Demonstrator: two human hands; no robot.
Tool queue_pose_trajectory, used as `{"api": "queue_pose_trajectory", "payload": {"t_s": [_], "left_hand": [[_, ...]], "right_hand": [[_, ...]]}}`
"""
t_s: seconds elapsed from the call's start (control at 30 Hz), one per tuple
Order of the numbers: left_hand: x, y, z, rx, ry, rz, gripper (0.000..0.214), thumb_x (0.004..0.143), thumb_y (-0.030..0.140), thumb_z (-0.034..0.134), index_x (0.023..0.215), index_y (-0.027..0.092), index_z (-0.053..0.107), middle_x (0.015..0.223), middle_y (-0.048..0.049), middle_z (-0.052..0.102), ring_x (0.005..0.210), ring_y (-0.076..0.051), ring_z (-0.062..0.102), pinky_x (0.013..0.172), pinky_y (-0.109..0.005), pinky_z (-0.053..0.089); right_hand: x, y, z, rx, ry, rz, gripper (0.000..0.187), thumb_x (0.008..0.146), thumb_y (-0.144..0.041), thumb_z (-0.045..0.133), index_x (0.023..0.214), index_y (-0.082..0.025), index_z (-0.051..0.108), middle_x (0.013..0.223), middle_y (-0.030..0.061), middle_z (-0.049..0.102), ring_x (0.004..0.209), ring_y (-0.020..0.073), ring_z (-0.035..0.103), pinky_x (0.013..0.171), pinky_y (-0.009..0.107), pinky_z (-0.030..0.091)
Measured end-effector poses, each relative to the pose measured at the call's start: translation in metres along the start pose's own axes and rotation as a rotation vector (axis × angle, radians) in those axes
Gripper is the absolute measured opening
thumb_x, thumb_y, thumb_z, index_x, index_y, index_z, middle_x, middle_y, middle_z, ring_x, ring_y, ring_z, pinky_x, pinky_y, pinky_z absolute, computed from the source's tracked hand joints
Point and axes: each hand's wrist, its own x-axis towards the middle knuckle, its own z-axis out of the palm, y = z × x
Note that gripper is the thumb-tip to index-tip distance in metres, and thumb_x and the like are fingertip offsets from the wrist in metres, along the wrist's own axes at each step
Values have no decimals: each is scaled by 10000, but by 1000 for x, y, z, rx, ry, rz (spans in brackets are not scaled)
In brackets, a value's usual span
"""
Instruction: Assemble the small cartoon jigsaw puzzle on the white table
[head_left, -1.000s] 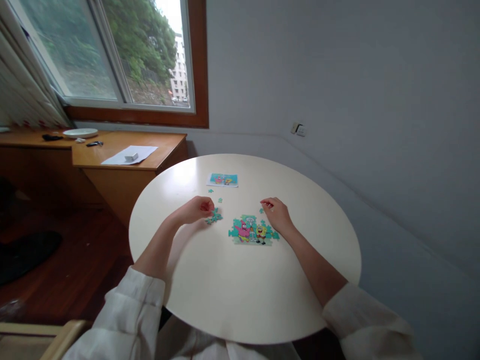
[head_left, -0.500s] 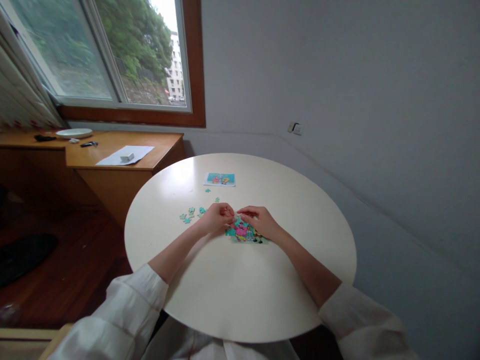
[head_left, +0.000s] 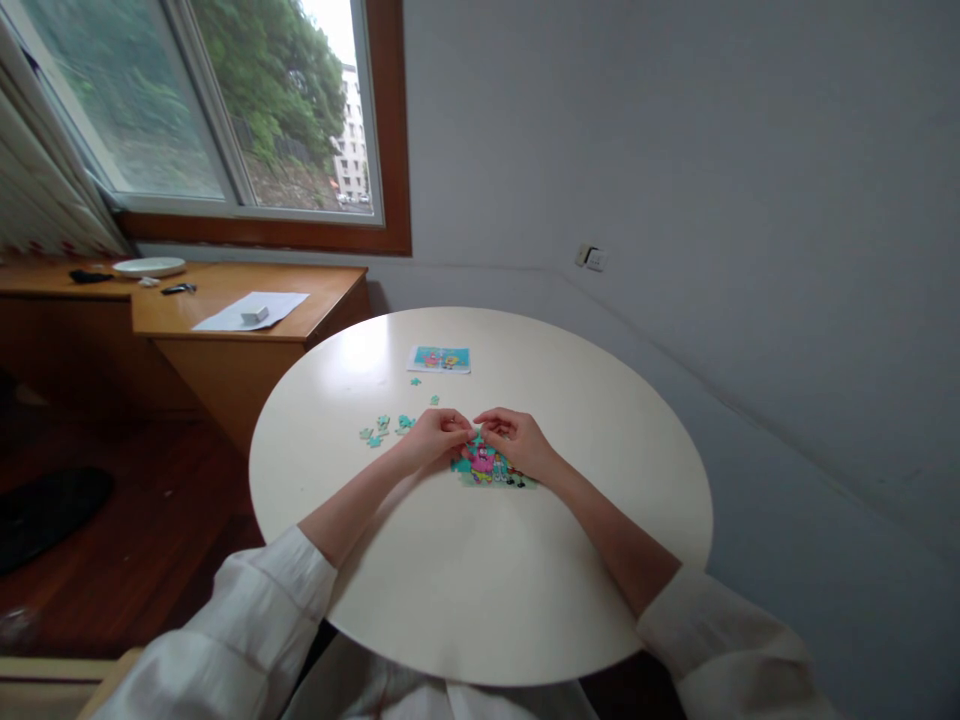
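Evidently the partly joined jigsaw [head_left: 487,470] lies flat on the round white tabletop [head_left: 480,580], its upper part covered by the two hands that meet over it. The left hand [head_left: 442,435] has its thumb and fingers bunched close together at the upper left edge; the right hand [head_left: 517,438] curls over the upper right. I cannot tell whether either one grips a piece, since the fingertips hide what is between them. The jigsaw looks light, thin and fairly stiff in each piece, but the joined sheet would probably buckle or part if lifted by a corner, so pressing it flat and pinching single pieces by their edges seems best. Counted out, there is one joined jigsaw, one picture card [head_left: 441,360] beyond it, two separate pieces near the card, a far one [head_left: 415,381] and a nearer one [head_left: 434,400], and a scatter of roughly six loose pieces [head_left: 383,421] beside the left hand, some overlapping.
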Motion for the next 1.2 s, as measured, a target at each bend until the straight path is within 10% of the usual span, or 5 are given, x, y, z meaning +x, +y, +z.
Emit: {"api": "queue_pose_trajectory", "payload": {"t_s": [0.77,1.2], "left_hand": [[-1,5,3,106,85,82,152,659,273,588,643,129,543,526,17,525,461,-84,494,445,-203,411],[-1,1,-2,596,124,259,120,684,245,519,671,142,578,616,-3,555,580,-108,484,555,-226,391]], "right_hand": [[4,5,-20,-88,-36,38,208,698,-256,549,831,-135,652,791,56,646,724,138,572,688,264,442],[3,28,-44,-76,-2,349,106,596,-214,633,628,-115,610,522,16,585,497,100,520,486,213,400]]}}
